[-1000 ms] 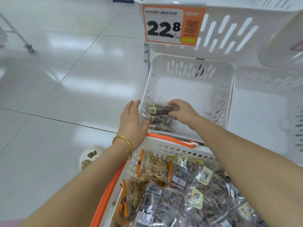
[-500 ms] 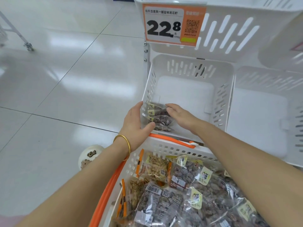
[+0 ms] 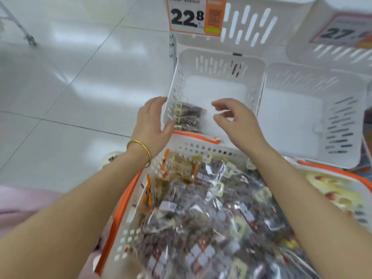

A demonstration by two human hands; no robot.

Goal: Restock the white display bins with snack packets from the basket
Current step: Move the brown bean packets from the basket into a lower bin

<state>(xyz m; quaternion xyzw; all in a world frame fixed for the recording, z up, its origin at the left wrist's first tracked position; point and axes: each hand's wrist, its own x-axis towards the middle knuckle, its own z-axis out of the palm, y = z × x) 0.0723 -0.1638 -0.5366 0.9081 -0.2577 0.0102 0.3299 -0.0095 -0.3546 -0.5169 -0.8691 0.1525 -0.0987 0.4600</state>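
Steadying the bin (image 3: pixel 219 57) at its 8 o'clock corner with the left hand (image 3: pixel 153 121): grip wide, fingers straight along the outer wall, thumb against the front edge. Hovering over the bin floor with the right hand (image 3: pixel 239 121), grip loosely curled, holding nothing. Already in: a few packets (image 3: pixel 188 117) stacked on edge at 8 o'clock inside the bin, at 9 o'clock of the right hand and apart from it. Plenty more in a heap (image 3: pixel 201 218) in the basket (image 3: pixel 193 146) at 6 o'clock. Likely next: reaching there for another handful. Risks: toppling the short row, with so much bare floor at 3 o'clock to slide into; dragging neighbours over the basket rim when pulling slippery film from the heap.
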